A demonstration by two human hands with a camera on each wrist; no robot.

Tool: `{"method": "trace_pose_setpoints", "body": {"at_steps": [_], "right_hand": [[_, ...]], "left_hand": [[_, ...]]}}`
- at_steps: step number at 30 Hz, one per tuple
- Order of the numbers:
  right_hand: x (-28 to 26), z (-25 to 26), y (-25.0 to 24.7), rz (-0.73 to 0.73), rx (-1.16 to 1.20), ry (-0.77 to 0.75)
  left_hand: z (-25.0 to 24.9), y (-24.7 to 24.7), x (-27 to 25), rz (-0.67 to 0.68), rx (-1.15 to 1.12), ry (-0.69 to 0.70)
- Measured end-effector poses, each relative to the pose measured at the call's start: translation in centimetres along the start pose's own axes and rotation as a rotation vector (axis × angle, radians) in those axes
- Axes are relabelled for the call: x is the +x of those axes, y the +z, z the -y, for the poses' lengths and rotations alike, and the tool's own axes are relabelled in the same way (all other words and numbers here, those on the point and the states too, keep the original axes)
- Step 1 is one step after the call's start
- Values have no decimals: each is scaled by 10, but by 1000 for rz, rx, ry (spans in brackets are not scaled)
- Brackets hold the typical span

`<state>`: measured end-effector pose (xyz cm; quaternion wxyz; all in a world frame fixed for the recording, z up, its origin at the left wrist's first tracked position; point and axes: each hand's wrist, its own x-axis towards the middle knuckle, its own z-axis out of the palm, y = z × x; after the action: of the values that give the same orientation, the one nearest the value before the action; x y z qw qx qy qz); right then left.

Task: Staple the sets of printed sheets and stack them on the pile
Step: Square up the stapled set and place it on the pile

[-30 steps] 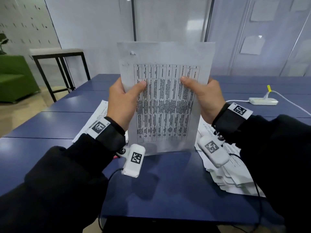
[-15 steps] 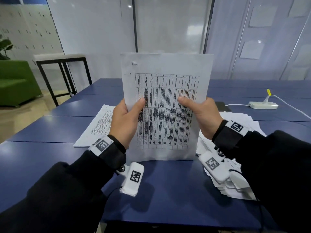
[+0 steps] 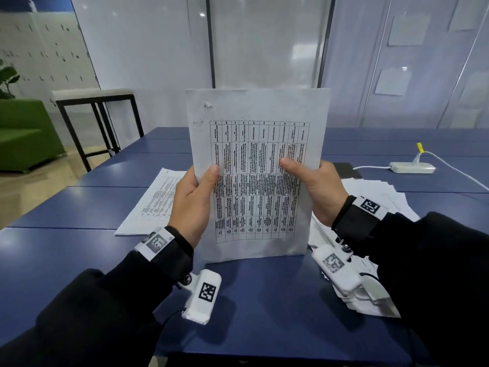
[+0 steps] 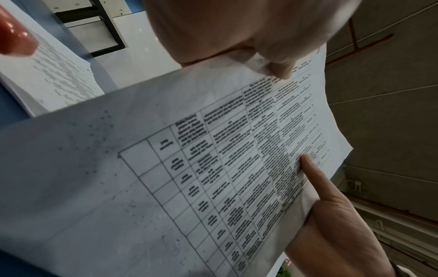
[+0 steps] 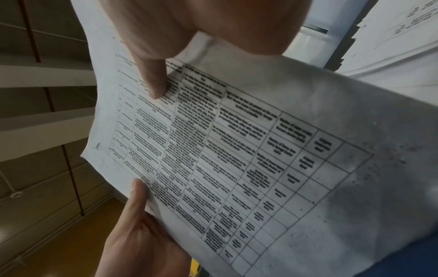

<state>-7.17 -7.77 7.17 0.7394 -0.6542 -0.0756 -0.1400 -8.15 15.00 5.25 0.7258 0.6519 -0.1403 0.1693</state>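
Left hand point(image 3: 194, 205) and right hand point(image 3: 318, 193) gripping set of sheets point(image 3: 258, 170) upright at frame centre, thumbs pinching side edges. Bottom edge resting on table point(image 3: 264, 300). Advice: be tapping edges flush, keeping grip light, before stapling.

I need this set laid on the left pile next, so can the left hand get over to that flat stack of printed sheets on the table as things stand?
Probably yes: the flat stack lies just beyond the left hand with bare blue table around it, though that hand now grips the held sheets.
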Motion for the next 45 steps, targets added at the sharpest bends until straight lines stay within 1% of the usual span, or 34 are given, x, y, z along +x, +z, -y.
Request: {"method": "trace_pose_setpoints", "body": {"at_steps": [7,10,13,15,17,20,22,23,25,27,29,31,32,34,36,38,39,40,41,43,44,45], "right_hand": [[3,0,-1,-2,35,7],[6,3,1,54,10,11],[8,-3,10,105,-55,41],[8,-11,20,163,-133,90],[9,-18,30,242,-197,193],[11,-32,50,403,-293,345],[13,-47,69,542,-439,368],[13,-53,81,627,-555,341],[12,-63,108,806,-833,217],[3,-68,138,925,-1045,84],[-6,-77,164,983,-1138,-6],[-16,-87,181,1025,-1204,-119],[-19,-92,185,1033,-1230,-180],[-21,-94,187,1025,-1262,-227],[-20,-91,179,1020,-1266,-224],[-18,-86,164,1026,-1265,-218],[-18,-83,154,1021,-1252,-193],[-18,-80,142,1001,-1201,-131],[-18,-77,130,956,-1090,-3],[-20,-71,104,828,-722,323],[-21,-68,91,769,-518,440],[-23,-64,78,718,-344,506]], "left_hand": [[0,-5,2,6,76,-2],[-3,-15,7,11,127,23],[-7,-33,7,15,172,8],[-11,-53,7,-13,250,-29],[-17,-81,7,-66,370,-46],[-37,-122,5,-149,488,-61],[-58,-144,1,-197,575,-65],[-68,-154,-1,-224,626,-59],[-87,-173,-2,-271,700,-60],[-103,-192,0,-319,739,-83],[-110,-216,4,-385,764,-77],[-104,-253,13,-392,818,-77],[-104,-259,14,-393,853,-69],[-118,-242,6,-358,903,-69],[-122,-223,2,-314,985,-54],[-118,-217,2,-263,1034,-61],[-116,-216,2,-238,1030,-68],[-112,-217,4,-216,1017,-74],[-108,-216,5,-203,995,-80],[-100,-211,8,-176,946,-97],[-95,-207,9,-157,925,-104],[-90,-204,10,-131,904,-114]]}}
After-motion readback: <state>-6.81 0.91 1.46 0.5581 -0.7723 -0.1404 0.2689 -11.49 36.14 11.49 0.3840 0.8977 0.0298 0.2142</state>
